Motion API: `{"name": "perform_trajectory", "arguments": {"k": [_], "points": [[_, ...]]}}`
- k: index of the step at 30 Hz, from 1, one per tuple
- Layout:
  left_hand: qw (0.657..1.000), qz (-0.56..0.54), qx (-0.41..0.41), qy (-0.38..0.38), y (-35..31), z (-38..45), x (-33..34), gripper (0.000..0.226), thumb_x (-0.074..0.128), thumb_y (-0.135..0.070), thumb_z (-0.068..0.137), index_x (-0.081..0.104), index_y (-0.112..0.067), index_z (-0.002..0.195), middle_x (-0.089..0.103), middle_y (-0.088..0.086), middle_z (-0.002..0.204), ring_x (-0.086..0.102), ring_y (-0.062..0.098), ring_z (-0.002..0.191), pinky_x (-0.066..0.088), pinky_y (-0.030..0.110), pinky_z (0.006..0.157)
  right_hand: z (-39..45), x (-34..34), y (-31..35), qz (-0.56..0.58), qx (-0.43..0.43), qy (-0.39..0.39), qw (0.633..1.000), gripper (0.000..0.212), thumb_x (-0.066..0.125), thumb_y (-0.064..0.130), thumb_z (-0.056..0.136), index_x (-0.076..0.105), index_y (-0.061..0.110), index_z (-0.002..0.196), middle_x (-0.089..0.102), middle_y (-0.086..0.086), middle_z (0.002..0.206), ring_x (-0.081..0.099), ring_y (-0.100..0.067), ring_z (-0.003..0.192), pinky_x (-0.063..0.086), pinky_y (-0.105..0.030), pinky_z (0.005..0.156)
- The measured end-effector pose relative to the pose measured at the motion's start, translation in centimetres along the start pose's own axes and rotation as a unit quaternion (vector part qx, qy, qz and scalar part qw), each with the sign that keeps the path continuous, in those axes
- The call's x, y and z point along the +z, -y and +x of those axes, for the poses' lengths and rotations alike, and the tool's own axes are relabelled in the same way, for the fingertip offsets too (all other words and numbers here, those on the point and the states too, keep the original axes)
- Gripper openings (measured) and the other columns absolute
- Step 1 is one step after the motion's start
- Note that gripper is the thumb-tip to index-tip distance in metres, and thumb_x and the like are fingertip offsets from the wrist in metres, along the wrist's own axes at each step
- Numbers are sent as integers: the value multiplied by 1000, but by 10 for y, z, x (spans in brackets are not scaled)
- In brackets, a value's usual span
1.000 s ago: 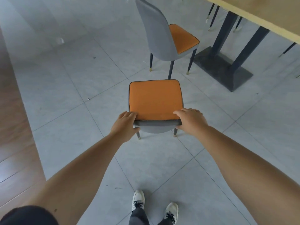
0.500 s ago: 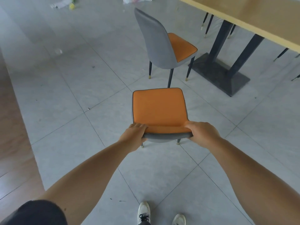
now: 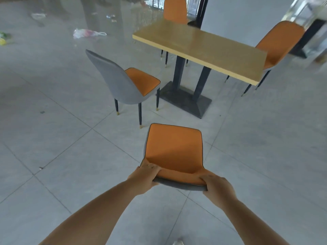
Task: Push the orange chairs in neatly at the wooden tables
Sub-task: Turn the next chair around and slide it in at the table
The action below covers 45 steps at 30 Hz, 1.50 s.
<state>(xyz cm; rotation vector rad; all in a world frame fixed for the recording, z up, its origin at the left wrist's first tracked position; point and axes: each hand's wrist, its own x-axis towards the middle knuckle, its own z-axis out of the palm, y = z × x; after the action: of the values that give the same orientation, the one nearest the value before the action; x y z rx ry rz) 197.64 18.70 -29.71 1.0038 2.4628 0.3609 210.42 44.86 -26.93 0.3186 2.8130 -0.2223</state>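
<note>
I hold an orange chair [image 3: 174, 147] by the top of its backrest, just in front of me, its seat pointing toward the wooden table [image 3: 203, 48]. My left hand [image 3: 146, 175] grips the backrest's left corner and my right hand [image 3: 218, 188] its right corner. The chair's legs are hidden under the seat. A second orange chair with a grey back [image 3: 123, 80] stands left of the table, its seat turned to the table and short of its edge. Two more orange chairs stand at the table's far end [image 3: 175, 9] and its right side [image 3: 277, 41].
The table rests on a dark pedestal base [image 3: 185, 99] between me and the tabletop. Plastic bags and litter [image 3: 86, 33] lie on the grey tiled floor at the far left. A dark pillar [image 3: 201, 11] rises behind the table. Open tile floor lies to the left.
The view has tilted up, so the whole table and the two far chairs show now. The held chair has turned slightly right and sits closer to the table base. Both hands keep their grip.
</note>
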Motion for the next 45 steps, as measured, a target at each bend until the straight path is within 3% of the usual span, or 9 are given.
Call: {"name": "perform_trajectory", "arguments": {"k": [10,15,21,28,33,37,45], "points": [[996,40,71,21,19,111,-51,36,60,-42,92,48,-31,124,53,-8,127,48,11,113,40,24,90,71,0,-35,31,46,-14,998,32,50,43,81,56,36,111,62,13,110,53,-17,110,40,-33,92],[996,59,60,24,52,154,-84,39,59,-39,92,47,-28,128,52,-6,132,46,13,118,40,25,94,124,-9,-22,34,28,-13,999,33,53,43,82,54,34,114,61,11,113,55,-19,109,44,-33,89],[995,56,83,26,87,203,-116,42,60,-32,93,45,-28,132,49,-6,137,43,15,123,39,27,97,174,-22,-4,40,63,-33,997,32,55,44,82,57,34,112,64,12,109,57,-17,106,45,-32,87],[986,44,162,23,130,258,-158,27,58,-28,93,52,-27,119,56,-4,121,49,17,110,46,33,90,227,-42,30,40,170,-46,984,30,53,46,84,58,41,113,63,17,111,55,-13,106,39,-34,88],[981,52,185,30,164,276,-180,25,57,-24,92,56,-23,117,56,-4,119,48,18,113,45,38,94,250,-51,73,70,256,-3,964,27,56,44,85,56,45,113,57,17,119,50,-17,114,37,-50,98],[976,65,203,34,178,289,-185,28,58,-25,92,55,-23,120,57,-5,122,45,19,117,43,40,97,260,-56,87,95,303,-6,948,22,54,43,86,55,46,108,57,16,118,47,-20,115,35,-44,88],[975,74,207,24,180,313,-187,37,61,-24,91,53,-24,127,56,-3,128,43,19,123,39,39,103,276,-55,78,88,304,-23,948,28,53,44,86,52,48,114,56,19,125,48,-17,118,40,-37,94]]}}
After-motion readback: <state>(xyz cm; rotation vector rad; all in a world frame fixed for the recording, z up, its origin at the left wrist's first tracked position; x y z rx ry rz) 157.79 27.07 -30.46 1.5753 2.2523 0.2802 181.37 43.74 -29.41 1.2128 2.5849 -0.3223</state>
